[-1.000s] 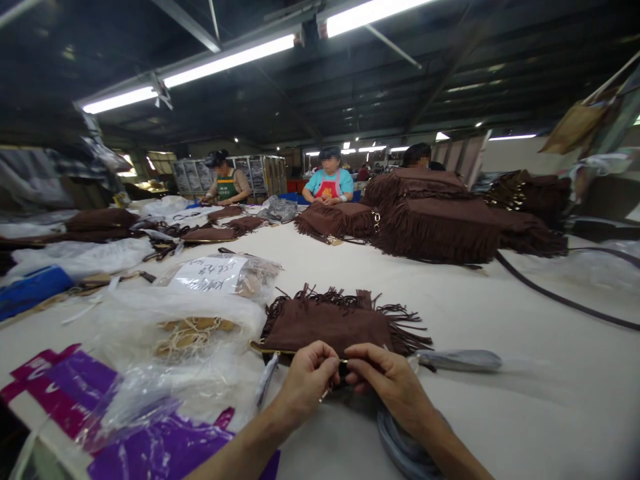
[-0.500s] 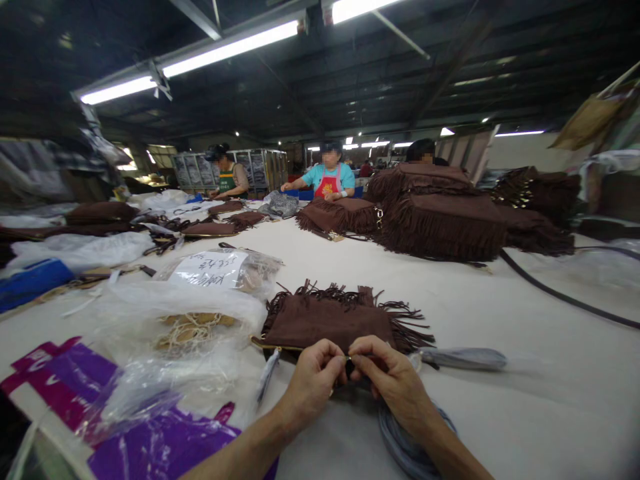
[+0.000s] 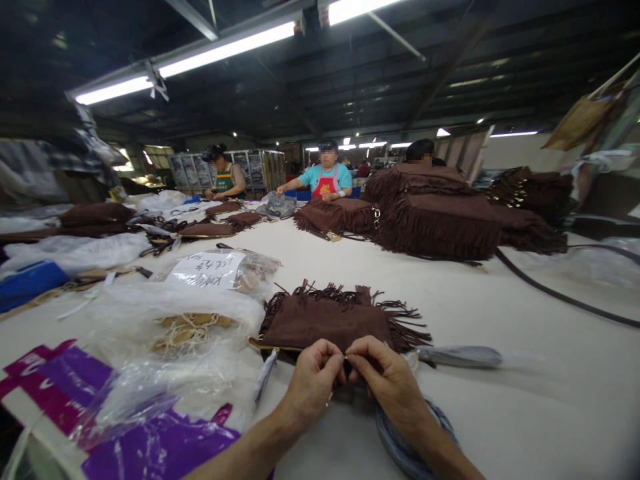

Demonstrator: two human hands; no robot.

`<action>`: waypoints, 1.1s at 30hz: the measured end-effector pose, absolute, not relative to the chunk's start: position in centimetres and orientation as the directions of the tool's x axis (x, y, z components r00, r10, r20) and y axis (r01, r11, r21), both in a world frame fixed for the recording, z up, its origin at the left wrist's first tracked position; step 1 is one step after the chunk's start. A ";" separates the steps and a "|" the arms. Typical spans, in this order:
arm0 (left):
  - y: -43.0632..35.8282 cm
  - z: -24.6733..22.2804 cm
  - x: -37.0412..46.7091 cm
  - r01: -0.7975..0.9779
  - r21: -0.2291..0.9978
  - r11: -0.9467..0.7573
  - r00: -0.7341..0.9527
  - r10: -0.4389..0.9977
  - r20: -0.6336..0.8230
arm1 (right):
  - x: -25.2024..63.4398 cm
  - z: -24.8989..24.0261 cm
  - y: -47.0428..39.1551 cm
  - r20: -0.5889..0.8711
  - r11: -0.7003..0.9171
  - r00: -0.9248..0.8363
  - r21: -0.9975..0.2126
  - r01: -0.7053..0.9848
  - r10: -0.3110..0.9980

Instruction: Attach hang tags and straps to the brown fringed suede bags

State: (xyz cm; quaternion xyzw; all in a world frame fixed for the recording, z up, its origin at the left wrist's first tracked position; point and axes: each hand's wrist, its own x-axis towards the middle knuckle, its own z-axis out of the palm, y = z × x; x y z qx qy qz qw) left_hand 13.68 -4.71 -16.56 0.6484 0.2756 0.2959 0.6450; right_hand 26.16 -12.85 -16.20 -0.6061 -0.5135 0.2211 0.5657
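Observation:
A dark brown fringed bag [image 3: 325, 320] lies on the white table in front of me, its gold zipper edge toward me. My left hand [image 3: 316, 373] and my right hand [image 3: 383, 373] meet at the bag's near edge, fingertips almost touching. Both are closed in a pinch on something tiny with a metallic glint, too small to name. A grey wrapped zipper pull [image 3: 266, 375] hangs from the bag's left end. Beside the right end lies a grey wrapped strip [image 3: 463, 356], and a coiled grey-wrapped strap [image 3: 395, 443] sits partly under my right forearm.
Clear plastic bags [image 3: 200, 373] and purple packaging [image 3: 160, 443] lie at left, with a labelled plastic packet [image 3: 215, 270] behind. Stacked fringed bags [image 3: 440, 227] stand at back right. A dark strap [image 3: 560, 293] curves along the right. Co-workers [image 3: 327, 177] are across the table.
The whole view has shifted slightly. My fingertips have drawn a little closer together and still pinch at the bag's near edge; the bag lies in the same place.

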 end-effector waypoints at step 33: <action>-0.5 -13.9 8.8 0.440 0.300 -0.846 0.806 0.520 0.282 | 29.3 -20.5 -22.7 0.417 -0.088 0.096 -0.037 0.995 0.904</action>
